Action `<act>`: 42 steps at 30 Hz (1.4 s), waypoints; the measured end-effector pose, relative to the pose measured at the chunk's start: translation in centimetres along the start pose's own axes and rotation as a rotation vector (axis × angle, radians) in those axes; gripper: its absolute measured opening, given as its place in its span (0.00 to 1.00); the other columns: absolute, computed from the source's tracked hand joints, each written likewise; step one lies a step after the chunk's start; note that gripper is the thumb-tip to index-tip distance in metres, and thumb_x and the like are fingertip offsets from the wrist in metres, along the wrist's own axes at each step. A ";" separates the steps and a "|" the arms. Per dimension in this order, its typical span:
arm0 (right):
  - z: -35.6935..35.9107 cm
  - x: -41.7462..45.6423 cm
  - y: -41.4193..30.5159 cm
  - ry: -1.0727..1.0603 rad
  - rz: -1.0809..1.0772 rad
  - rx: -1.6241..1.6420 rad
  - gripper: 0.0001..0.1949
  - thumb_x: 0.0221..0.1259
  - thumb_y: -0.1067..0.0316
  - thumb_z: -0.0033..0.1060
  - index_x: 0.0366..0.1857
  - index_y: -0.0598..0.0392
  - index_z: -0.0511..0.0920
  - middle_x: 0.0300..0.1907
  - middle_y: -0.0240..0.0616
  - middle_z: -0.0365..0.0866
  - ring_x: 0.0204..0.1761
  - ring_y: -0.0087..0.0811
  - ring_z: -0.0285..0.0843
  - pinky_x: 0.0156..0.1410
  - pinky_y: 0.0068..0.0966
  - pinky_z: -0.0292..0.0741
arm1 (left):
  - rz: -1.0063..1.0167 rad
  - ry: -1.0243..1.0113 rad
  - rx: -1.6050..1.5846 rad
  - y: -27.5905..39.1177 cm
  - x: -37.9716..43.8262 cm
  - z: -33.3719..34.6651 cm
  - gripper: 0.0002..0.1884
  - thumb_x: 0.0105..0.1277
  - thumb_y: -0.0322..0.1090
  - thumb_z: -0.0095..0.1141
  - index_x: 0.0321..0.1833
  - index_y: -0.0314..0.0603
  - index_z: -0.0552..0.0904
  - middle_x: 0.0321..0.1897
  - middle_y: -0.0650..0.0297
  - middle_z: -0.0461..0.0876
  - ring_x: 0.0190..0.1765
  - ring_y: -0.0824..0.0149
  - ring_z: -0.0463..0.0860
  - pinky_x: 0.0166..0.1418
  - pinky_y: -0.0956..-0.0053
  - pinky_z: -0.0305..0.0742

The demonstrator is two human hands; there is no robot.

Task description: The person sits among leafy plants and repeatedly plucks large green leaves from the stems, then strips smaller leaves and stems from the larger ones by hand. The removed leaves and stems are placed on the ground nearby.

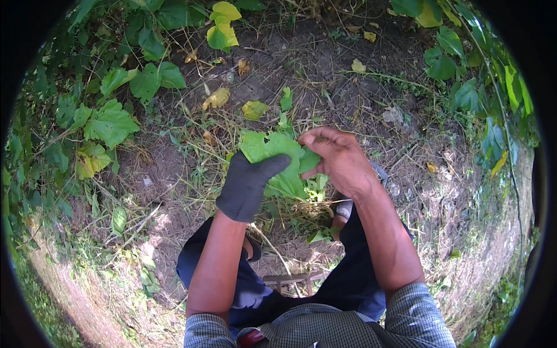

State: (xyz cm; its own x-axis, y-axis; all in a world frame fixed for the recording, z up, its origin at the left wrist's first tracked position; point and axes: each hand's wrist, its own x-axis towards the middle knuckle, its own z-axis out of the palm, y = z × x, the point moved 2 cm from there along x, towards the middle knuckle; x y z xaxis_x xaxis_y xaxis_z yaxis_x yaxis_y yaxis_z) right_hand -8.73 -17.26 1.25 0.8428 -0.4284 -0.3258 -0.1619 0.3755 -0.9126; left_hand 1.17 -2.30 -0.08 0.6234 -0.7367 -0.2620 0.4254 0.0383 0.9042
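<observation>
My left hand [252, 182] wears a dark grey glove and holds a broad green leaf [276, 150], its thumb lying across the leaf's upper face. The leaf has a small hole near its top edge. More green leaf shows below the thumb, and whether it is a separate leaf I cannot tell. My bare right hand [335, 158] is at the right edge, its fingers bent around a smaller, darker green leaf [309, 160]. The thumb and forefinger meet near that leaf's top. Pale green leaves [317, 187] show just beneath my right hand.
Leafy vines [111, 124] crowd the left side, and a long hanging stem [500, 100] curves down the right. Yellowed leaves [216, 98], dry stalks and low weeds lie on the soil. A low wooden frame [293, 277] stands between my legs.
</observation>
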 end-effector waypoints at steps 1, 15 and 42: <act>0.2 -0.1 0.1 -0.018 -0.006 -0.024 0.13 0.68 0.65 0.59 0.47 0.64 0.80 0.36 0.41 0.82 0.38 0.30 0.83 0.38 0.27 0.84 | 0.009 -0.011 0.021 0.0 -0.1 0.1 0.17 0.62 0.30 0.66 0.53 0.35 0.82 0.45 0.62 0.86 0.46 0.70 0.84 0.51 0.73 0.78; 0.3 -0.3 0.2 -0.090 -0.021 -0.217 0.10 0.67 0.65 0.61 0.40 0.63 0.83 0.34 0.37 0.83 0.32 0.24 0.80 0.33 0.24 0.81 | -0.040 -0.018 0.011 0.1 -0.4 0.2 0.16 0.66 0.37 0.63 0.52 0.35 0.83 0.44 0.64 0.86 0.43 0.73 0.83 0.49 0.75 0.77; 0.5 -0.4 0.4 -0.111 0.031 -0.338 0.08 0.66 0.69 0.64 0.40 0.62 0.82 0.35 0.33 0.81 0.33 0.21 0.80 0.31 0.22 0.83 | 0.003 -0.013 0.066 -0.2 -0.2 0.1 0.13 0.68 0.34 0.61 0.51 0.35 0.85 0.41 0.66 0.87 0.41 0.77 0.83 0.47 0.77 0.76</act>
State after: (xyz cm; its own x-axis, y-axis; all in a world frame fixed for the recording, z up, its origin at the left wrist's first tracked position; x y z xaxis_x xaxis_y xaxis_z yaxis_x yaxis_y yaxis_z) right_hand -8.91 -16.55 1.16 0.8826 -0.3217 -0.3429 -0.3335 0.0857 -0.9388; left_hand 0.84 -2.23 -0.14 0.6157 -0.7454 -0.2557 0.3796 -0.0037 0.9251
